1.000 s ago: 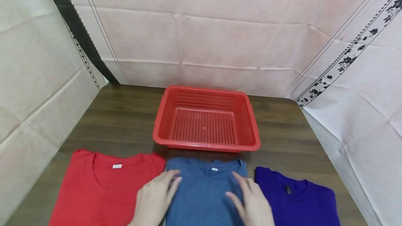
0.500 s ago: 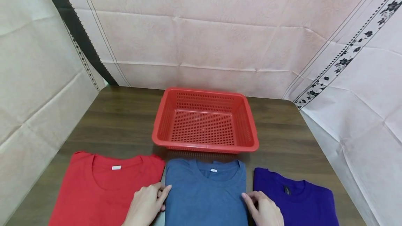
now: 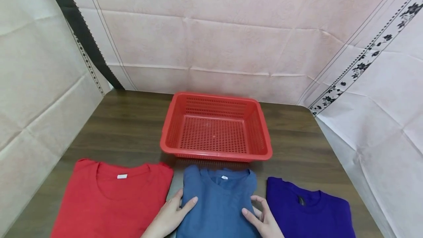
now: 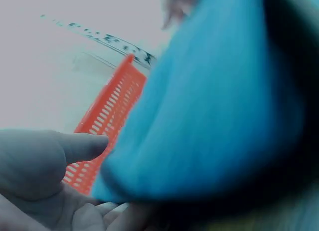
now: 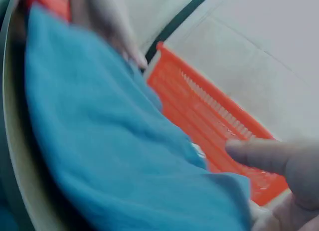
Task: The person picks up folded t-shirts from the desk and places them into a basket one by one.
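A folded blue T-shirt (image 3: 219,205) lies between my hands at the bottom middle of the head view, its neckline toward the basket. My left hand (image 3: 172,214) grips its left edge, thumb above and fingers beneath. On the right edge, my right hand (image 3: 264,219) holds it likewise, the fingers partly hidden by the cloth. Both wrist views show the blue T-shirt (image 4: 199,111) bulging up between the hands, its side edges raised. Fingers curl under the cloth beside the left thumb (image 4: 87,147); the right thumb (image 5: 259,155) stands over its edge.
A red plastic basket (image 3: 216,156) stands behind the blue shirt with nothing in it. A folded red T-shirt (image 3: 115,197) lies at the left, a folded purple one (image 3: 308,212) at the right. Pale cloth sheets (image 3: 211,47) hang around the wooden table (image 3: 132,120).
Both hands moved from over the blue T-shirt to its sides, then closed inward with fingers beneath it. The shirt is now narrower and its edges are lifted.
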The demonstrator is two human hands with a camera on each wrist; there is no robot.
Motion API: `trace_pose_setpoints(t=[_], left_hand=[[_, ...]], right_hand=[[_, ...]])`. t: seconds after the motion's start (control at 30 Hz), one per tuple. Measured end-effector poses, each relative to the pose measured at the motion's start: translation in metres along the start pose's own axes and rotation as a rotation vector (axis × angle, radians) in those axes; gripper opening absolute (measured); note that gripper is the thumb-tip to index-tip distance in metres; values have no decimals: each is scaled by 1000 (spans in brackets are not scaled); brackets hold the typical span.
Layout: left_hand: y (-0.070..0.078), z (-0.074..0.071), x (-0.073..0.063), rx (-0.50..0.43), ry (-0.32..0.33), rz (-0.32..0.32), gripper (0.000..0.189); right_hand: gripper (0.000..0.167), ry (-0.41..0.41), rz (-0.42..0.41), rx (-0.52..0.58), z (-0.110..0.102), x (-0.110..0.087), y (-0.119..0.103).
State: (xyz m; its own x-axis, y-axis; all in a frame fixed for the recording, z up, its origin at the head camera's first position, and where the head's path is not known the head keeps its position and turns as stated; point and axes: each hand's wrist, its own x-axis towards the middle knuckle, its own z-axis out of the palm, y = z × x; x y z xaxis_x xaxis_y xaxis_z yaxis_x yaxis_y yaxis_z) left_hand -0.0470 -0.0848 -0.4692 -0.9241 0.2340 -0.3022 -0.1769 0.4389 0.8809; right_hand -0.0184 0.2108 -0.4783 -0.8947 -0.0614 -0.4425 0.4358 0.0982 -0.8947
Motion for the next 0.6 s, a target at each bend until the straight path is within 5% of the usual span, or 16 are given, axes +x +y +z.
trace_pose_setpoints(t=[0.2,0.37,0.6], left_hand=[[-4,-2,3,-477,-257,-100,107],[-12,-6,1,-673,-397,-58,95],[-18,-20,-10,-854,-493,-49,81]], right_hand=[[94,-109,57,65,6,10,1],[89,-173,73,76,-1,10,0],[85,-283,25,142,-4,-1,-1]])
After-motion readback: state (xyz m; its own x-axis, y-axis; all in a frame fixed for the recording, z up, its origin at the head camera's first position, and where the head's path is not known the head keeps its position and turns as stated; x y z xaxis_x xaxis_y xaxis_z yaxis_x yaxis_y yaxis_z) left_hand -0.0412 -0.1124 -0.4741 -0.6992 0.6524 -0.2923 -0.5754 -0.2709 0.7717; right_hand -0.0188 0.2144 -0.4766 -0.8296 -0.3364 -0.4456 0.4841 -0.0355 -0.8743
